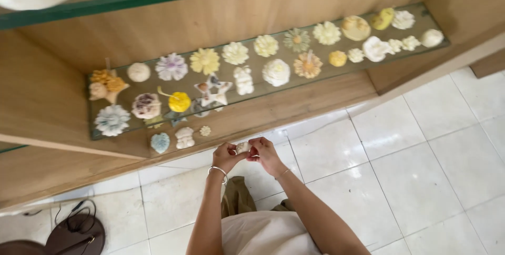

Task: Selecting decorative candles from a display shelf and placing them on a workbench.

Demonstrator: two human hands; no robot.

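Note:
Both hands meet in front of a wooden shelf unit and pinch one small cream-coloured candle (pixel 242 148) between their fingertips. My left hand (pixel 227 156), with a silver bangle on the wrist, grips its left side. My right hand (pixel 266 155) grips its right side. Just above them a glass shelf (pixel 93 129) carries several flower-shaped and figure-shaped candles in white, yellow, orange and lilac, among them a star candle (pixel 213 91) and a round yellow candle (pixel 179 102).
Below the glass, a wooden board (pixel 294 102) holds a pale blue heart candle (pixel 160 142) and a small white bear-like candle (pixel 184 138). White floor tiles (pixel 421 171) lie to the right. A dark round object with cables (pixel 76 233) sits at lower left.

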